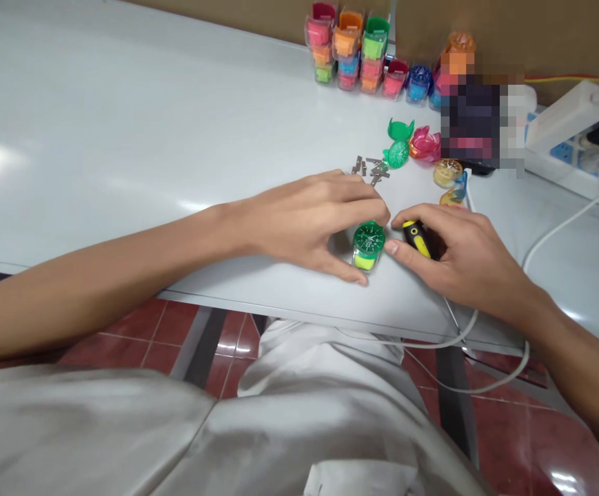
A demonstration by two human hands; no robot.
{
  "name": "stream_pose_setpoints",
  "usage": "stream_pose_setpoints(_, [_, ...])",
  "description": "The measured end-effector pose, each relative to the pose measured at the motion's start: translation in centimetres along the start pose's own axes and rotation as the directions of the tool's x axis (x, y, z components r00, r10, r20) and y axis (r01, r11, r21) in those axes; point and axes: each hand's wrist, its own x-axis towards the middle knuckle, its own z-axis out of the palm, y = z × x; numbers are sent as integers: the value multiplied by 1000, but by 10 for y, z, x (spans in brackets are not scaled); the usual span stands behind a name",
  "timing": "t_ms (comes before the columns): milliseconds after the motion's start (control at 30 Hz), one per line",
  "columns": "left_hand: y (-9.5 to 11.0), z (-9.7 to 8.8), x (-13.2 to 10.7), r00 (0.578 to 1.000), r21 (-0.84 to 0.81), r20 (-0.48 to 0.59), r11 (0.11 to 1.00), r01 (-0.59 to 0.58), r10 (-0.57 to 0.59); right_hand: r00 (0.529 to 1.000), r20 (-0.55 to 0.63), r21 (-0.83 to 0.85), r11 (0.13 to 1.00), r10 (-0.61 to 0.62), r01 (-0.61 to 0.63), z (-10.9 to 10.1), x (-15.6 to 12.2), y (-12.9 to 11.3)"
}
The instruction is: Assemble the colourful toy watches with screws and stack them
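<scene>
A small green watch-shaped case (369,239) stands on the white table, with a clock-face dial and a lime part inside its clear base. My left hand (325,213) curls around it from the left, index finger at its top and thumb by its lower edge. In my right hand (459,248) is a screwdriver (417,239) with a black and yellow handle, tucked in the palm; its metal shaft points back toward me. The right thumb and index tip are close to the case's right side. Small flat metal blades (374,170) lie just beyond my left hand.
Colourful stacked cases (348,45) line the back edge. Loose green parts (397,153), a pink translucent part (426,145) and a yellow dial piece (448,172) lie nearer. A white cable (552,231) runs from a power strip (562,124) past my right hand.
</scene>
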Motion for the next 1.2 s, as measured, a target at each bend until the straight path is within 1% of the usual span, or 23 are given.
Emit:
stream_pose_setpoints(333, [2,-1,1,1000,0,18,1000,10,-10,1000,0,-18,1000,-9,9,0,0,1])
stream_pose_setpoints(633, [1,-1,1,1000,18,19,1000,-4,4,1000,9,-13,1000,2,-2,0,-1,1])
stream_pose_setpoints(900, [1,-2,1,999,13,37,1000,28,-29,1000,9,0,1000,-5,5,0,0,1])
stream_pose_setpoints(1067, [1,-1,0,998,16,12,998,55,-55,1000,24,28,1000,10,-10,-2,-1,-1])
stream_pose_setpoints(1200, [2,-1,-2,998,13,-9,998,66,-66,1000,-1,72,997,-21,21,-3,-1,0])
